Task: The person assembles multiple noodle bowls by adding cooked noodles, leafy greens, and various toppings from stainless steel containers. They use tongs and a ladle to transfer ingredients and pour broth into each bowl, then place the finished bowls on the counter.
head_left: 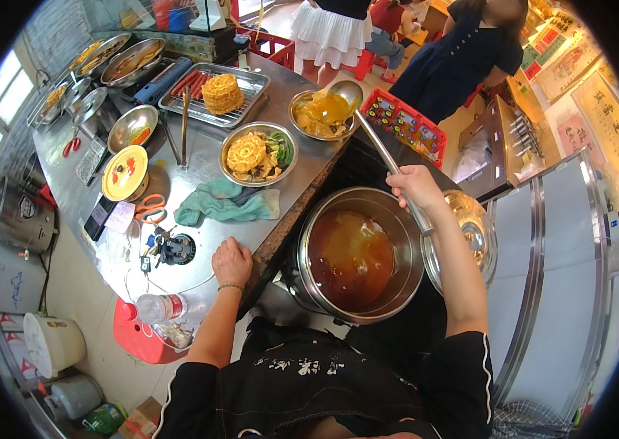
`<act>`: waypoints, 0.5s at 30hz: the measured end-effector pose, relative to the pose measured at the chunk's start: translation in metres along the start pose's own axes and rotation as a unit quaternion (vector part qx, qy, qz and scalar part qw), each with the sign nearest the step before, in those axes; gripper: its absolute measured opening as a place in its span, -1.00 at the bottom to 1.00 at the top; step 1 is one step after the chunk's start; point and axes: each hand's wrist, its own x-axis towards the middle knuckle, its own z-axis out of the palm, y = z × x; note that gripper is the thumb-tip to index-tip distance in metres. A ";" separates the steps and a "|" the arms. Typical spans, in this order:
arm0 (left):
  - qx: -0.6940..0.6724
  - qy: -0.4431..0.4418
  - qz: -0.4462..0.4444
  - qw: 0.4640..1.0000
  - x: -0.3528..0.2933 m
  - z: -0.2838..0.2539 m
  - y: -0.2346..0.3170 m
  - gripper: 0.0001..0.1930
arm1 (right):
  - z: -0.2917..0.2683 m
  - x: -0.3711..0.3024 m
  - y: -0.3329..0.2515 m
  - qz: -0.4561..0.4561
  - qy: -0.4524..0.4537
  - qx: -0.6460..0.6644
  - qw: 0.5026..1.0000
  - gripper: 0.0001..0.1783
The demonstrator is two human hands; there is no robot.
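My right hand grips the long metal handle of a ladle. The ladle's head tips over the right-hand metal bowl, which holds noodles and yellowish broth. Just left of it stands a second metal bowl, filled with a round noodle cake, greens and dark toppings. Below my right forearm, a deep steel pot contains reddish-brown broth. My left hand rests curled on the steel counter near its edge, with nothing visible in it. A green cloth lies beyond that hand.
A tray bears stacked noodle cakes and sausages. Scissors, a yellow-lidded container and a plastic bottle are at left. A metal lid sits right of the pot. A red bottle crate and people are beyond the counter.
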 end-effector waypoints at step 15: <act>0.012 0.009 0.004 1.000 -0.004 0.003 -0.002 -0.85 | -0.025 -0.214 0.086 0.126 0.024 -0.050 0.990 -0.79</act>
